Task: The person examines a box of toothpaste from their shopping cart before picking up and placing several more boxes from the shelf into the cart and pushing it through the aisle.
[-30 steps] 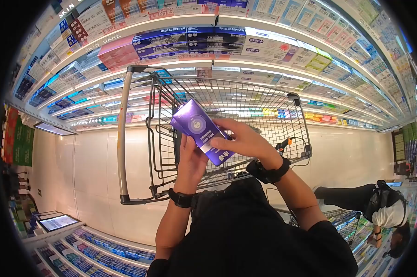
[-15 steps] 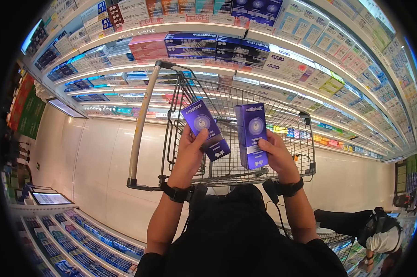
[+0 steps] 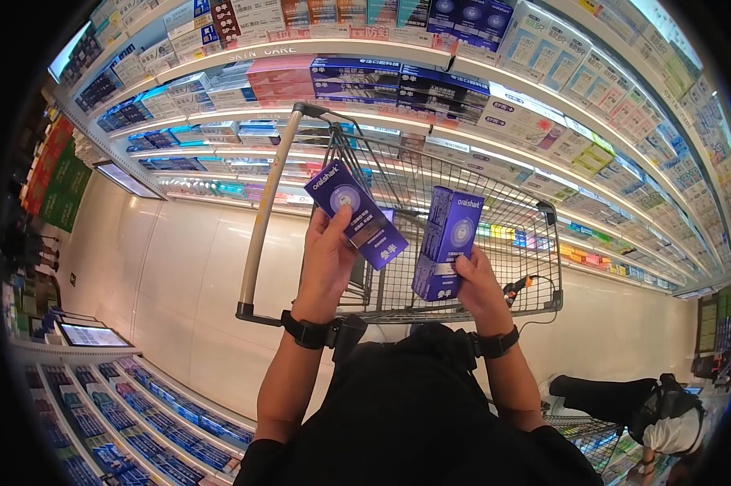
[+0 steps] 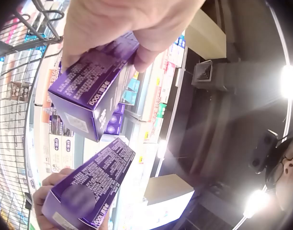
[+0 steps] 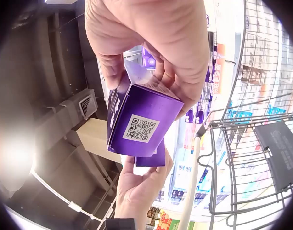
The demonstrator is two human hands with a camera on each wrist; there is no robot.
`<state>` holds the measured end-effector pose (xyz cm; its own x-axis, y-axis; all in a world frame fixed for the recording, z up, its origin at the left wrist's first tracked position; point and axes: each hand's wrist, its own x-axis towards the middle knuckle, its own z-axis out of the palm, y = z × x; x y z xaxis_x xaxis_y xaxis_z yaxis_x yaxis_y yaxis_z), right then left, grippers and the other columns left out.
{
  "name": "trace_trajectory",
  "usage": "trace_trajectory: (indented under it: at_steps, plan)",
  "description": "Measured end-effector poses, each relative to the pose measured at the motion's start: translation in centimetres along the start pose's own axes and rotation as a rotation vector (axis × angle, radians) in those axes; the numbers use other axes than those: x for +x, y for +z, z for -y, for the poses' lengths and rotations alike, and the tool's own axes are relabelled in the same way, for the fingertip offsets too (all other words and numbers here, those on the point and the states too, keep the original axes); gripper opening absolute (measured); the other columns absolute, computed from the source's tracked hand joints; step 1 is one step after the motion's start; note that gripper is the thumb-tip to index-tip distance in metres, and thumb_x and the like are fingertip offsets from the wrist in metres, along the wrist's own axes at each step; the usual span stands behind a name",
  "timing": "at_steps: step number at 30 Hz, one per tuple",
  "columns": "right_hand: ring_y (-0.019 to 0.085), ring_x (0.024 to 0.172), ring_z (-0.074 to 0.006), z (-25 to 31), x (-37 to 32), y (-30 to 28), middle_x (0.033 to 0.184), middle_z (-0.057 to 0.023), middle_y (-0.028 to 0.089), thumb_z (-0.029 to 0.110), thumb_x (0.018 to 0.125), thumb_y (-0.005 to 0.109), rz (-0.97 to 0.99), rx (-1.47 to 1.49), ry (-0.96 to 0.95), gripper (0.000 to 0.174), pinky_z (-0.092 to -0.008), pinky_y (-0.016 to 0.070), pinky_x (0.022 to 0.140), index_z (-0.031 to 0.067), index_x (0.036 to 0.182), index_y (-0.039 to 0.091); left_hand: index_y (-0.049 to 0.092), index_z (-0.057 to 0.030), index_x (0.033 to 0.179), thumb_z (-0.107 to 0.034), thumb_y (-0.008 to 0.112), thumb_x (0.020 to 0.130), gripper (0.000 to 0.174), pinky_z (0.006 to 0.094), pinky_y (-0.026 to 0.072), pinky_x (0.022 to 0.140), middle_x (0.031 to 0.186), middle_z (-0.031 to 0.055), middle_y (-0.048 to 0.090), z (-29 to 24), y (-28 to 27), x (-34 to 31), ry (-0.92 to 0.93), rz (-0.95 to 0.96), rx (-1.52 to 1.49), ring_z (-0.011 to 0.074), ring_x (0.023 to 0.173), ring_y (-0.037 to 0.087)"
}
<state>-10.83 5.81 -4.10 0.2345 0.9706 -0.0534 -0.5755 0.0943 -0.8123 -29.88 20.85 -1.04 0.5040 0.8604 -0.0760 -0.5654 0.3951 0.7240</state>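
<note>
Purple box [image 3: 367,225] gripped in your left hand [image 3: 325,255], fingers curled round it | second purple box [image 3: 445,243], apart from the first, gripped in your right hand [image 3: 483,285], fingers likewise curled | shopping cart [image 3: 269,219] under both, in front of you | shelves [image 3: 365,45] of stacked cartons [image 3: 355,78] beyond

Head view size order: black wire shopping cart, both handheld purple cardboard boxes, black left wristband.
Black wire shopping cart
Left-hand purple cardboard box and right-hand purple box: too alike to rank
Black left wristband

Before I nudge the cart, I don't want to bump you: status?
Left hand grips one purple box. Right hand grips second purple box. No obstruction seen between boxes; cart beneath.
</note>
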Motion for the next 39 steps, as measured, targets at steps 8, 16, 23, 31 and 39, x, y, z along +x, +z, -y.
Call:
trace_trajectory:
  at_steps: [8,16,23,31,39]
  plan:
    - [0.057,0.107,-0.0143,-1.3,-0.1,2.3,0.119,-0.0075,0.057,0.021,0.087,0.069,0.021,0.075,0.022,0.056,-0.0302,0.0465,0.093,-0.0018,0.131,0.043,0.05,-0.0065,0.121,-0.028,0.057,0.095,0.034,0.0372,0.0485,0.091,0.108,0.0039,0.061,0.2,-0.8,0.0,0.028,-0.058,-0.037,0.0173,0.101,0.06]
    - [0.057,0.109,-0.0152,-0.6,-0.2,2.5,0.12,-0.0092,0.057,0.026,0.088,0.067,-0.001,-0.009,0.006,0.058,-0.0307,0.0461,0.094,-0.0035,0.131,0.042,0.05,-0.0081,0.125,-0.038,0.056,0.094,0.043,0.0362,0.0541,0.083,0.109,0.0053,0.063,-0.1,-1.0,-0.8,-0.025,-0.08,0.066,0.0178,0.095,0.064]
    - [0.064,0.1,-0.0184,-0.8,0.3,3.5,0.113,-0.0127,0.062,0.03,0.097,0.053,0.133,0.235,0.048,0.044,-0.0326,0.0533,0.086,-0.0034,0.125,0.048,0.047,-0.005,0.13,-0.039,0.034,0.102,0.046,0.0413,0.0555,0.085,0.115,0.0121,0.062,2.3,-2.2,-0.9,-0.153,0.193,-0.448,0.022,0.102,0.063]
    - [0.068,0.086,-0.0162,-1.2,0.5,6.4,0.1,-0.0096,0.068,0.033,0.1,0.045,-0.078,0.261,0.176,0.037,-0.0299,0.0566,0.077,0.0007,0.11,0.059,0.05,-0.0014,0.126,-0.031,0.038,0.101,0.041,0.0384,0.0535,0.089,0.116,0.0132,0.063,4.4,-1.1,-2.1,-0.281,0.086,-0.467,0.0247,0.102,0.064]
    - [0.066,0.079,-0.0111,-4.1,0.7,2.5,0.092,-0.0055,0.067,0.038,0.099,0.049,-0.154,0.214,0.157,0.04,-0.0259,0.0539,0.07,-0.0002,0.102,0.061,0.043,-0.002,0.133,-0.047,0.038,0.1,0.056,0.0347,0.0521,0.091,0.123,0.014,0.059,4.0,0.0,-2.7,-0.375,0.12,-0.229,0.0221,0.107,0.062]
